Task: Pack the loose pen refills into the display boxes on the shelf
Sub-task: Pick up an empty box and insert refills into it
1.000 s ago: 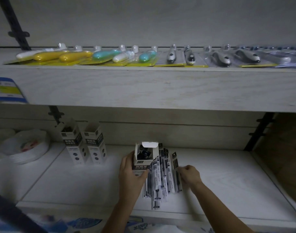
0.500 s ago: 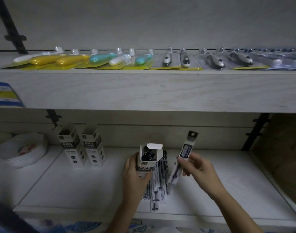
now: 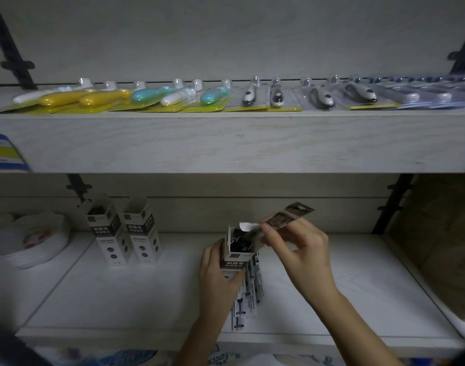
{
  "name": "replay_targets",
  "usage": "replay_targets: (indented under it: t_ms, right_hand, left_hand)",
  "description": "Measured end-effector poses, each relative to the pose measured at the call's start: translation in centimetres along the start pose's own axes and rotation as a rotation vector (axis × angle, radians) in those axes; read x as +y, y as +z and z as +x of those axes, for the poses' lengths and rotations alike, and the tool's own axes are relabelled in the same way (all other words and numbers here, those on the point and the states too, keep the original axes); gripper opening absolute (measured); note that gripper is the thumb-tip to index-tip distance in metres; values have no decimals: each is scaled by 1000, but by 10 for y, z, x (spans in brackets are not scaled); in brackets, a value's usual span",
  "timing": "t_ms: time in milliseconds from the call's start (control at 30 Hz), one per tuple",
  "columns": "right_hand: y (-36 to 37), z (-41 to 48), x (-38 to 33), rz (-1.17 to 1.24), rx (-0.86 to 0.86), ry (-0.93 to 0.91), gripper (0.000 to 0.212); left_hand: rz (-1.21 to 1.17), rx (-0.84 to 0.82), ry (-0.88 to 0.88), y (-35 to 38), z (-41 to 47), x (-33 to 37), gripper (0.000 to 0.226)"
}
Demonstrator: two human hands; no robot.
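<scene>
My left hand (image 3: pixel 217 278) grips an open white-and-black display box (image 3: pixel 239 249) standing on the lower shelf (image 3: pixel 358 299), with dark refills showing inside its top. My right hand (image 3: pixel 300 249) pinches a packaged pen refill (image 3: pixel 284 219), tilted with its low end at the box's mouth and its hang-tab end up to the right. A pile of loose pen refills (image 3: pixel 248 294) lies on the shelf just behind and below the held box, partly hidden by my left hand. Two more open display boxes (image 3: pixel 124 233) stand side by side at the left.
A stack of white plates (image 3: pixel 33 244) sits at the far left of the lower shelf. The upper shelf (image 3: pixel 226 143) overhangs, carrying blister-packed items (image 3: pixel 173 97). Black brackets (image 3: pixel 392 204) run up the back wall; a brown panel closes the right side.
My right hand picked one refill pack off the pile, lifted it, and has now tilted its lower end over to the mouth of the box. My left hand kept holding the box.
</scene>
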State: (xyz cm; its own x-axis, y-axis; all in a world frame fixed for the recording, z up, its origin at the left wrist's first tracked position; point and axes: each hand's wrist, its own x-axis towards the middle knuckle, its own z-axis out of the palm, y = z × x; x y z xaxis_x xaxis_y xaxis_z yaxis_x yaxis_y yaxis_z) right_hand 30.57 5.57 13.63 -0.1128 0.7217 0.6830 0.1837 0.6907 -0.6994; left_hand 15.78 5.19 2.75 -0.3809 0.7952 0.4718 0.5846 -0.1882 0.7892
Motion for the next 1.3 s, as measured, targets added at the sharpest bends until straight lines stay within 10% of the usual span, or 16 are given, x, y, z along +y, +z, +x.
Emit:
replay_targets:
  t_ms: [433, 667, 1000, 1300]
  right_hand:
    - [7, 3, -1, -106, -239, 93, 49]
    - [1, -1, -3, -191, -272, 12, 15]
    - [8, -11, -2, -525, -439, 65, 32]
    - [16, -11, -15, -395, -189, 159, 16]
  left_hand:
    - [-31, -7, -30, 1, -5, 12, 55]
    - [-61, -7, -43, -2, -8, 12, 51]
    - [-25, 17, 37, -5, -9, 11, 56]
    - [-4, -5, 38, -10, -11, 6, 58]
